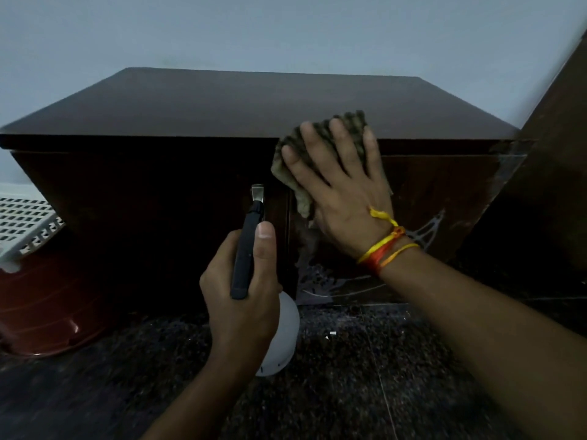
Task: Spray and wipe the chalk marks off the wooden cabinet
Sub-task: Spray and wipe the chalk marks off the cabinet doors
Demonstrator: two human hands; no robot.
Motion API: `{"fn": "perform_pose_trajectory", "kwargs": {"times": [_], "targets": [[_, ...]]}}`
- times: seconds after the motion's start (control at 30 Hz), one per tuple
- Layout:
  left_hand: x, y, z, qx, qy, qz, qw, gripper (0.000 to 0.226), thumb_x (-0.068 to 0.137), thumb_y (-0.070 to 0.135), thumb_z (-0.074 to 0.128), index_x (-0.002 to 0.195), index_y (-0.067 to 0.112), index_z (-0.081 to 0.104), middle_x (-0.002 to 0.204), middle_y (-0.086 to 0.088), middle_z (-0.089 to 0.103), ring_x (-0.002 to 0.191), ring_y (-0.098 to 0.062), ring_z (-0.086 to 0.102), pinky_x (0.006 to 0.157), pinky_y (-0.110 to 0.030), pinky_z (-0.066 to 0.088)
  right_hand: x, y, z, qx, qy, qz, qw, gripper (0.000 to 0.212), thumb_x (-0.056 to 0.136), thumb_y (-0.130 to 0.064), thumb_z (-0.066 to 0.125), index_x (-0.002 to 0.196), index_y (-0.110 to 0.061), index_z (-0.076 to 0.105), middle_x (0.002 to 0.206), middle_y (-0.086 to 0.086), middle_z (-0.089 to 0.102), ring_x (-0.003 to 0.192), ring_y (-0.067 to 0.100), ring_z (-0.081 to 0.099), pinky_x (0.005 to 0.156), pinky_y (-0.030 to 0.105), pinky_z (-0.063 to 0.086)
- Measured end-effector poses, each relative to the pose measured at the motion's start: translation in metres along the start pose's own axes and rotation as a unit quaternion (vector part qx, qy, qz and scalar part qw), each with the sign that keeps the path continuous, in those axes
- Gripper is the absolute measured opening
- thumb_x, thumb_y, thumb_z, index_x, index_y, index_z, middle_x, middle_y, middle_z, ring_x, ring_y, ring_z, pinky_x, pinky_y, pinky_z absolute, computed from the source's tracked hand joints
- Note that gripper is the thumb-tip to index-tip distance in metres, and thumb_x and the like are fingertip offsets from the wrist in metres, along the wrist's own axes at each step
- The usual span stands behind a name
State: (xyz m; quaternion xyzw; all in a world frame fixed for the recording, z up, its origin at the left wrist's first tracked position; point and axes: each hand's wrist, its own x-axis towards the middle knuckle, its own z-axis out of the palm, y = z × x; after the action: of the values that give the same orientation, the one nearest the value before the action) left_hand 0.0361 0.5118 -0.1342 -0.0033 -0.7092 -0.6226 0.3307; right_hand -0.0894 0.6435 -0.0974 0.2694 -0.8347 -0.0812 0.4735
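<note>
While the right hand [341, 185] presses a ribbed, olive-grey cloth [305, 147] flat against the upper part of the wooden cabinet [222, 103], fingers spread wide over it, the left hand [244, 281] is wrapped around a spray bottle [279, 331], holding it just in front of the cabinet's face near the middle, thumb resting along the dark trigger head and the nozzle aimed at the wood. The cabinet stands against the far wall, low on a dark speckled floor [349, 376], its top bare and its front divided by a seam that runs down near the bottle. The cloth covers the top edge of the right-hand door, and the wood around it there looks mostly dark, though the dim light makes it hard to be sure it is clean. Lower on that same door, chalk marks [320, 281] are plain to see: a pale scribbled patch near the floor just right of the seam, thin lines running rightward from it, and a triangular sketch beside the wrist with its orange and yellow threads. The left-hand door is too dark to judge. By this showing the wiping is under way but well short of finished, with the lower right door left to spray and rub. A reddish bucket [47, 306] and a white perforated basket [22, 223] sit at the left, apart from the work.
</note>
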Motion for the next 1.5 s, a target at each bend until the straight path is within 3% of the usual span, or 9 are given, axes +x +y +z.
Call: {"fn": "perform_pose_trajectory", "kwargs": {"times": [0.17, 0.47, 0.6, 0.73, 0.97, 1.07, 1.17, 1.33, 1.5], "targets": [[0.000, 0.001, -0.005, -0.006, 0.004, 0.003, 1.000, 0.041, 0.094, 0.049, 0.046, 0.083, 0.011, 0.057, 0.070, -0.017, 0.053, 0.052, -0.027, 0.049, 0.049, -0.027, 0.044, -0.013, 0.004, -0.003, 0.005, -0.001, 0.094, 0.996, 0.069, 0.082, -0.018, 0.050, 0.148, -0.023, 0.030, 0.154, 0.009, 0.029, 0.142, 0.040, 0.020, 0.113, 0.061, 0.008], [0.002, 0.004, 0.001, 0.016, 0.000, 0.022, 1.000, 0.049, 0.090, 0.073, 0.041, 0.084, 0.027, 0.059, 0.069, -0.005, 0.060, 0.052, -0.014, 0.058, 0.049, -0.011, 0.042, 0.002, -0.002, -0.002, 0.040, -0.004, -0.012, 0.999, 0.051, 0.096, -0.025, 0.023, 0.146, -0.024, 0.036, 0.153, 0.004, 0.032, 0.143, 0.032, 0.024, 0.115, 0.055, 0.007], [0.003, 0.006, 0.005, 0.015, -0.011, 0.028, 0.999, 0.048, 0.089, 0.075, 0.039, 0.086, 0.031, 0.058, 0.081, 0.001, 0.063, 0.052, -0.011, 0.059, 0.050, -0.011, 0.043, -0.029, 0.039, 0.004, 0.009, 0.004, 0.082, 0.997, 0.067, 0.083, -0.022, 0.052, 0.147, -0.022, 0.030, 0.154, 0.010, 0.029, 0.143, 0.033, 0.018, 0.114, 0.057, 0.008], [0.001, 0.005, 0.011, 0.005, -0.008, 0.016, 1.000, 0.054, 0.087, 0.078, 0.039, 0.089, 0.028, 0.060, 0.077, -0.003, 0.064, 0.053, -0.010, 0.060, 0.052, -0.012, 0.044, -0.033, 0.035, 0.006, 0.032, 0.042, 0.181, 0.982, 0.063, 0.086, -0.018, 0.051, 0.145, -0.017, 0.031, 0.150, 0.018, 0.034, 0.140, 0.039, 0.016, 0.112, 0.062, 0.011], [-0.005, 0.003, 0.030, 0.003, -0.029, 0.013, 0.999, 0.070, 0.088, 0.079, 0.036, 0.094, 0.013, 0.061, 0.078, 0.001, 0.065, 0.055, -0.008, 0.060, 0.055, -0.011, 0.045, -0.035, 0.042, 0.009, 0.045, 0.028, 0.082, 0.995, 0.063, 0.084, -0.023, 0.048, 0.146, -0.026, 0.034, 0.153, 0.009, 0.033, 0.143, 0.033, 0.021, 0.115, 0.055, 0.006], [-0.005, 0.002, 0.029, 0.003, -0.039, 0.016, 0.999, 0.071, 0.089, 0.079, 0.035, 0.096, 0.012, 0.061, 0.080, 0.000, 0.064, 0.056, -0.008, 0.060, 0.057, -0.010, 0.045, -0.057, 0.075, 0.012, 0.022, 0.030, 0.190, 0.981, 0.077, 0.075, -0.022, 0.053, 0.148, -0.022, 0.027, 0.153, 0.017, 0.028, 0.142, 0.039, 0.017, 0.112, 0.060, 0.009], [-0.004, 0.000, 0.030, -0.003, -0.039, 0.016, 0.999, 0.076, 0.088, 0.079, 0.036, 0.101, 0.009, 0.062, 0.084, 0.002, 0.066, 0.054, -0.008, 0.059, 0.056, -0.010, 0.045, -0.069, 0.095, 0.016, 0.043, 0.052, 0.294, 0.953, 0.071, 0.084, -0.024, 0.041, 0.150, -0.021, 0.015, 0.156, 0.020, 0.020, 0.143, 0.043, 0.010, 0.114, 0.062, 0.009], [-0.007, -0.002, 0.036, -0.006, -0.033, -0.008, 0.999, 0.065, 0.085, 0.083, 0.038, 0.091, 0.023, 0.061, 0.083, 0.001, 0.065, 0.051, -0.010, 0.058, 0.055, -0.012, 0.046, -0.071, 0.098, 0.026, 0.063, 0.075, 0.296, 0.950, 0.067, 0.088, -0.025, 0.038, 0.151, -0.023, 0.013, 0.157, 0.018, 0.015, 0.144, 0.041, 0.005, 0.116, 0.055, 0.002], [-0.005, -0.001, 0.035, -0.004, -0.038, -0.013, 0.999, 0.064, 0.084, 0.083, 0.037, 0.091, 0.023, 0.061, 0.084, 0.006, 0.065, 0.050, -0.008, 0.058, 0.056, -0.011, 0.046, -0.081, 0.125, 0.023, 0.149, 0.137, 0.392, 0.897, 0.053, 0.099, -0.017, 0.034, 0.149, -0.009, 0.019, 0.156, 0.026, 0.011, 0.144, 0.045, 0.004, 0.118, 0.054, 0.007]]}}
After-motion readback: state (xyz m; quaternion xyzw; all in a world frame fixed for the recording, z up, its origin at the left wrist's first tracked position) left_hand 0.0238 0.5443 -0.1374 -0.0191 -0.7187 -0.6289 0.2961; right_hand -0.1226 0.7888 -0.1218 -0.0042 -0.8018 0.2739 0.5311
